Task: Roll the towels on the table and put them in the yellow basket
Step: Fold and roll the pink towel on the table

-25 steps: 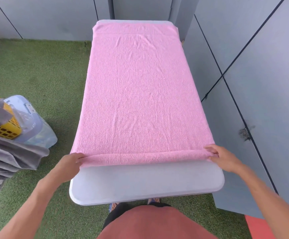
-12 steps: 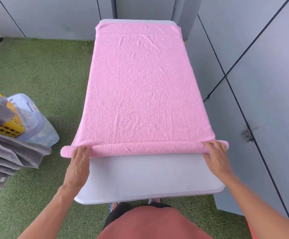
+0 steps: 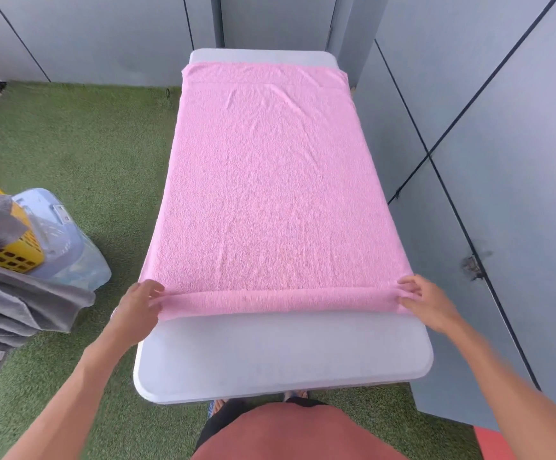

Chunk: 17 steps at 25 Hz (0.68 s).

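A pink towel [image 3: 266, 180] lies spread along the white table [image 3: 279, 356], its near end turned into a thin roll across the table's width. My left hand [image 3: 137, 305] grips the roll's left end at the table's left edge. At the opposite end, my right hand [image 3: 427, 302] pinches the roll with curled fingers. The yellow basket [image 3: 14, 250] stands on the ground at the far left, partly hidden by grey towels.
Several folded grey towels [image 3: 10, 310] hang over the basket's side at the left. A pale blue plastic container [image 3: 60, 234] sits beside the basket. Green artificial turf [image 3: 80, 154] covers the floor. Grey wall panels [image 3: 502, 161] stand close along the table's right side.
The roll has travelled a little further up the towel and grown thicker. Both hands have shifted from lying on top of the roll to gripping its ends.
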Tool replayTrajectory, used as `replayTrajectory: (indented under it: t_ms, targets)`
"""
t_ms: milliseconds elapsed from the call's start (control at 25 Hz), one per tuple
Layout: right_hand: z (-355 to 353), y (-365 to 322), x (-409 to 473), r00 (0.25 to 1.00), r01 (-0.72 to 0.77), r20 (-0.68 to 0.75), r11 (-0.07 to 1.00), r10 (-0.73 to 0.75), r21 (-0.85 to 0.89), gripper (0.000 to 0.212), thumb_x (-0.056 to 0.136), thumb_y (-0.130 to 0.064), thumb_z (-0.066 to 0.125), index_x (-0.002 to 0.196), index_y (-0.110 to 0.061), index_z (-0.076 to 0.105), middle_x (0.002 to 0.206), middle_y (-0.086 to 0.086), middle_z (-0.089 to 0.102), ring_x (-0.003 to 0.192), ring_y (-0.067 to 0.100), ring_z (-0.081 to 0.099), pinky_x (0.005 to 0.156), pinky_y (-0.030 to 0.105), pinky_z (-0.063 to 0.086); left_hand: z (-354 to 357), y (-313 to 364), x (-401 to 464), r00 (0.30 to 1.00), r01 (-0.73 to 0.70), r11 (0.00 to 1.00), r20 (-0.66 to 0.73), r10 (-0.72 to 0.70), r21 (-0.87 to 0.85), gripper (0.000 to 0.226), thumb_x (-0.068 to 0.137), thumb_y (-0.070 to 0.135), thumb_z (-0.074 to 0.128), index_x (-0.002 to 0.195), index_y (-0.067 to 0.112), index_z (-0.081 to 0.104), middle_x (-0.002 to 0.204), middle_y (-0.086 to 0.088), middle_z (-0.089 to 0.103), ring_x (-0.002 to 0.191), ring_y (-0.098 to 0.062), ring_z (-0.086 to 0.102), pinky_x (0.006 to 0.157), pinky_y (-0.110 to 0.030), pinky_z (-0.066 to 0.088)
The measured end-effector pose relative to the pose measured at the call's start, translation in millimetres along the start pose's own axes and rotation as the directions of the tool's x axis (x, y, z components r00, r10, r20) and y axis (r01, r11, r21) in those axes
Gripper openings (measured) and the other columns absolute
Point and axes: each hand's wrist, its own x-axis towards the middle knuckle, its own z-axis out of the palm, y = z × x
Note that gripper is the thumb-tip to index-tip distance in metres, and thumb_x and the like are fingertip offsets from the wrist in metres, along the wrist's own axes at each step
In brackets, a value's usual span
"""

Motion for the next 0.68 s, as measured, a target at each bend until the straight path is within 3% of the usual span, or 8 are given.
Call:
replayTrajectory:
  t_ms: [80,160,280,360,520,680]
  targets:
    - [11,-5,-3,0.957,0.041,-0.276,0.984,-0.089,-0.174,0.014,0.081,-0.014,0.07,0.093,-0.021,0.066,0.102,0.003,0.056,0.103,0.027,0.05,0.081,0.028,0.031,1,8,-2,0.981,-0.012,0.996,-0.194,0.028,0.083,0.015,0.085,0.0,0.061,0.096,0.009,0.065,0.101,-0.015,0.053,0.094,-0.037,0.052,0.076,-0.047,0.045]
    - [28,-4,-15,0.885,0.057,-0.402,0.913,-0.233,-0.404,0.007,0.082,-0.02,0.07,0.089,-0.023,0.07,0.099,0.002,0.057,0.098,0.028,0.046,0.082,0.034,0.031,13,15,-18,0.937,-0.039,0.958,-0.321,0.134,0.285,0.014,0.083,-0.002,0.06,0.088,0.009,0.067,0.094,-0.014,0.054,0.087,-0.036,0.047,0.07,-0.049,0.04]
    - [50,7,-35,0.882,0.209,-0.303,0.875,-0.362,-0.437,0.038,0.081,-0.017,0.072,0.118,-0.013,0.063,0.113,0.006,0.054,0.111,0.031,0.045,0.098,0.045,0.04,34,17,-43,0.913,-0.132,0.91,-0.308,0.266,0.394,0.034,0.071,-0.008,0.069,0.103,0.002,0.061,0.1,-0.016,0.055,0.092,-0.036,0.048,0.074,-0.049,0.044]
    - [50,11,-26,0.905,0.252,-0.219,0.875,-0.364,-0.413,0.053,0.077,-0.009,0.073,0.127,-0.005,0.055,0.122,0.011,0.049,0.119,0.032,0.041,0.105,0.045,0.035,39,15,-40,0.931,-0.173,0.906,-0.237,0.279,0.387,0.05,0.067,-0.007,0.074,0.113,0.0,0.054,0.109,-0.018,0.051,0.101,-0.037,0.047,0.084,-0.049,0.046]
    - [33,-4,4,0.956,0.208,-0.12,0.906,-0.269,-0.369,0.043,0.076,0.015,0.059,0.117,0.001,0.061,0.113,0.017,0.057,0.112,0.04,0.05,0.1,0.047,0.039,29,18,-13,0.969,-0.146,0.945,-0.151,0.196,0.294,0.039,0.072,-0.021,0.057,0.104,0.002,0.053,0.105,-0.016,0.05,0.093,-0.036,0.046,0.068,-0.051,0.05]
    - [15,2,4,0.981,0.183,0.038,0.851,-0.189,-0.493,0.043,0.087,0.003,0.049,0.129,-0.006,0.056,0.124,0.014,0.059,0.119,0.033,0.051,0.101,0.038,0.035,16,12,-4,0.988,-0.14,0.962,-0.027,0.15,0.235,0.026,0.083,-0.013,0.05,0.103,-0.001,0.062,0.099,-0.015,0.058,0.092,-0.037,0.055,0.074,-0.046,0.043]
